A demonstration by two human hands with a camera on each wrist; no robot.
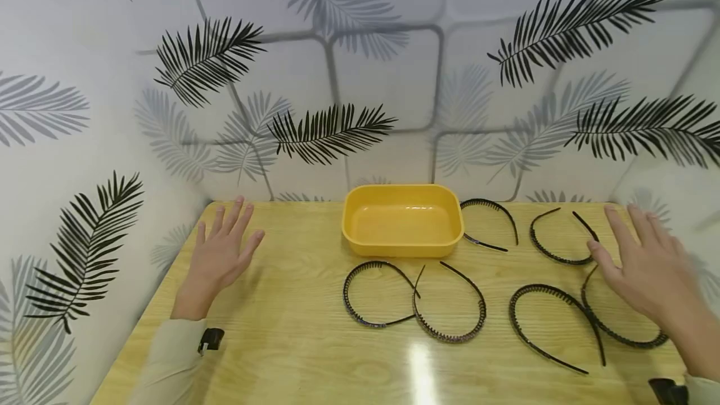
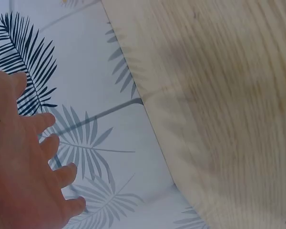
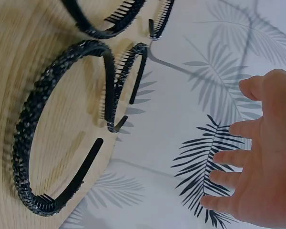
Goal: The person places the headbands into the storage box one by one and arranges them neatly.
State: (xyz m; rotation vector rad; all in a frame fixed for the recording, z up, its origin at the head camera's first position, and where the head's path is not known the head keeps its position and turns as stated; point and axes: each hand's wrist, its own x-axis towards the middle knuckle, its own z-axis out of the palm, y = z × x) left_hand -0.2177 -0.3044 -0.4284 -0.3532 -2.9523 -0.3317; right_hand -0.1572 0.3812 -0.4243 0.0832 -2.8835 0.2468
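Note:
My left hand (image 1: 222,256) is held over the left side of the table with fingers spread and nothing in it. On the right, my right hand (image 1: 649,264) hovers over the headbands with its fingers extended, also holding nothing. Nearest to it are a dark headband (image 1: 619,337) and another at the back right (image 1: 540,249). A toothed black headband (image 1: 520,324) overlaps the nearer one. Two more, a left headband (image 1: 347,295) and a right headband (image 1: 484,311), cross at mid-table. In the right wrist view a glittery black headband (image 3: 24,129) shows inner comb teeth.
A yellow plastic basin (image 1: 402,250) stands at the table's back, with another headband (image 1: 495,205) right beside it. The wooden table (image 1: 292,342) meets a leaf-patterned wall (image 1: 388,80) behind and at the left.

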